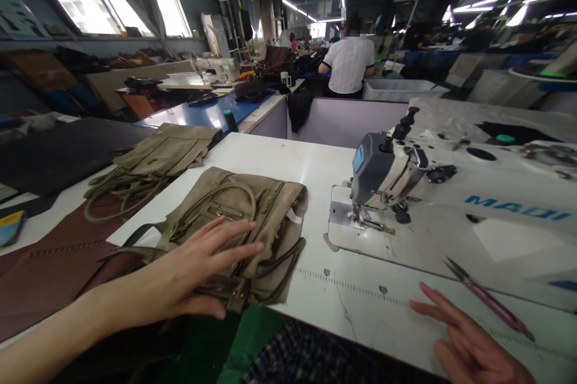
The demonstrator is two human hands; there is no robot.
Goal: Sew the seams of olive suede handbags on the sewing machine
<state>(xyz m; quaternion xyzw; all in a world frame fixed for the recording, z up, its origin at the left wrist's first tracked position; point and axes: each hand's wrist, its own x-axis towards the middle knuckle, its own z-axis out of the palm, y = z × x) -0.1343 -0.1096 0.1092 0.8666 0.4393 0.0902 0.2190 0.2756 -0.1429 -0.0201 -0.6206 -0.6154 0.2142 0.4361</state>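
Note:
An olive-green handbag [274, 204] with looped handles lies on the white sewing table [297, 158], its right edge gaping and frayed. My left hand [211, 261] rests over the bag's front, fingers spread, thumb toward the table's near edge. At the lower right, my right hand [464, 336] hovers at the table edge with its fingers apart and nothing in them. Just beyond it lies a pair of pink-handled thread snips [491, 300]. The sewing machine [406, 179] stands right of the bag, its needle area apart from the fabric.
Another olive bag [166, 149] lies at the left, beside dark red leather pieces [58, 258]. A ruler strip [356, 288] runs along the table's near edge. Ahead, a person in a white shirt [349, 65] sits near a grey bin [401, 89] and a blue-topped table [193, 113].

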